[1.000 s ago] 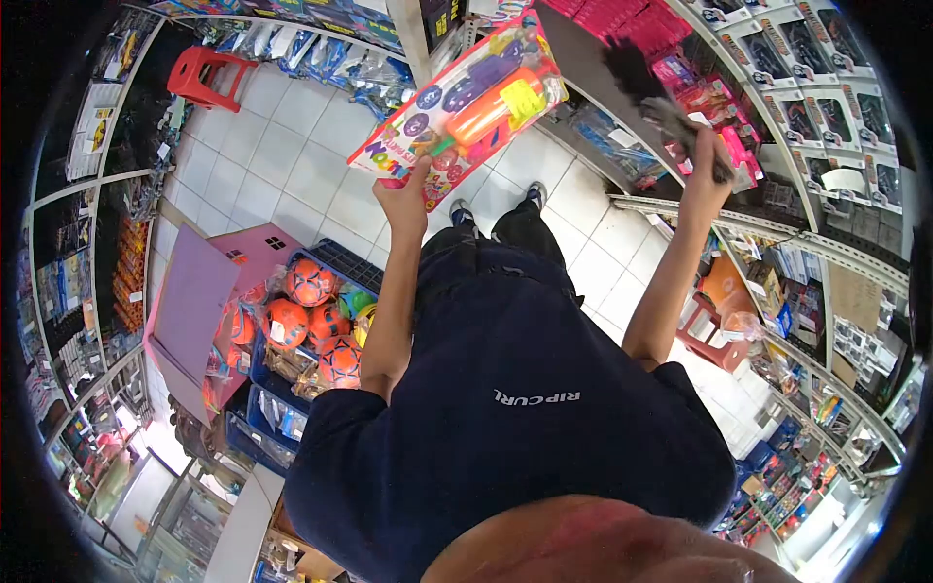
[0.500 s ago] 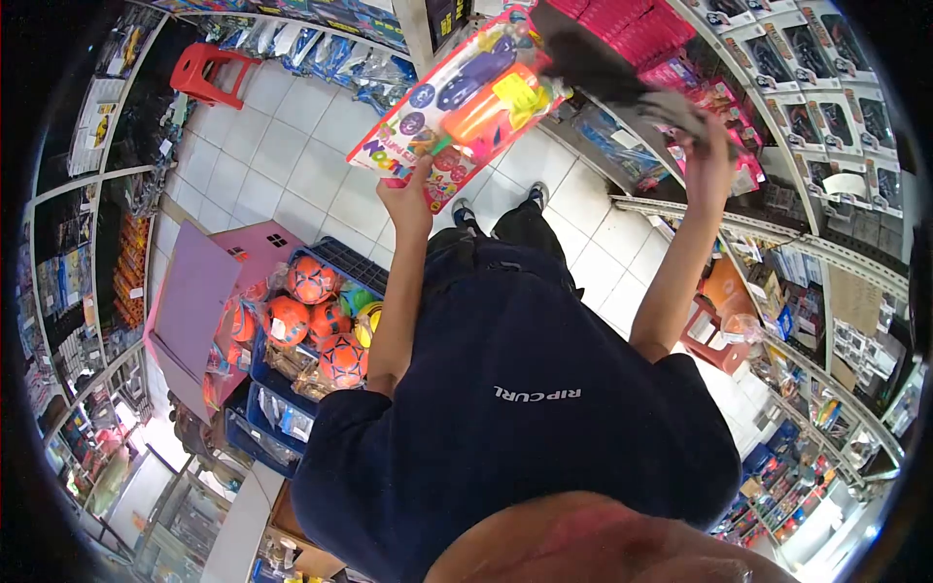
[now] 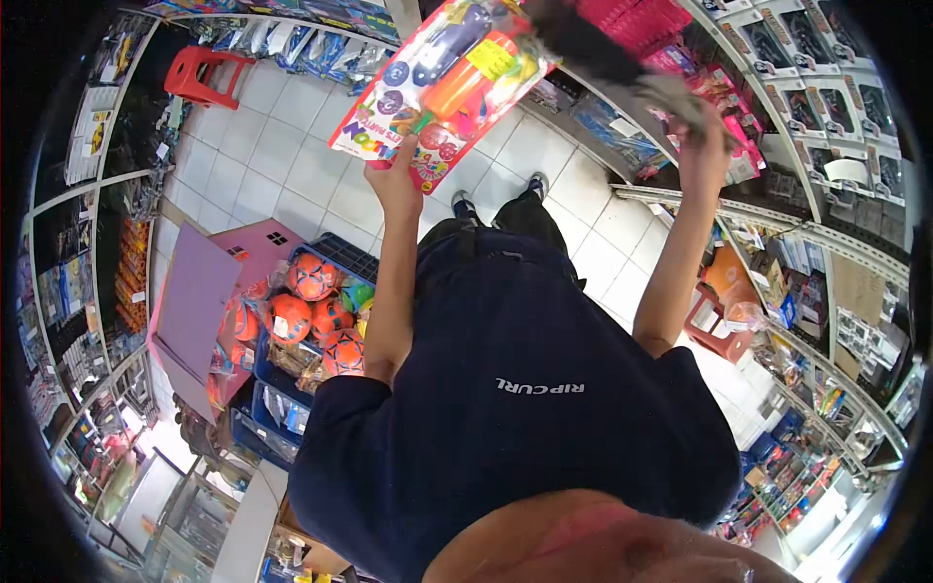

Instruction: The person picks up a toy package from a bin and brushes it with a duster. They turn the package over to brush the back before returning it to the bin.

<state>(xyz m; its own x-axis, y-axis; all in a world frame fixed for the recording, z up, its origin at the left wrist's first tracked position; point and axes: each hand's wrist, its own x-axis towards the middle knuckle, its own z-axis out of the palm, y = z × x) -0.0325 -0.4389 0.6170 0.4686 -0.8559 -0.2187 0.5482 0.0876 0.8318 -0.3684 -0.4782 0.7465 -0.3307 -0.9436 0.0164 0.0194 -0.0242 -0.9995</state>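
A colourful balloon party pack (image 3: 457,87), with an orange pump showing on its front, is held tilted at the upper middle. My left hand (image 3: 397,180) grips its lower edge, thumb on the front. My right hand (image 3: 707,146) is closed around the grey handle end of a dark duster (image 3: 607,63). The duster's dark, blurred head reaches to the pack's upper right edge; whether they touch I cannot tell.
Orange balls (image 3: 313,277) fill a blue crate at the left, beside a purple and pink board house (image 3: 199,282). A red stool (image 3: 206,78) stands at the upper left. Shelves of packaged goods (image 3: 797,58) curve round both sides of the tiled floor (image 3: 321,175).
The balloon pack and my left hand have shifted slightly left and up. The duster still lies near the pack's upper right edge, its shape changed by blur.
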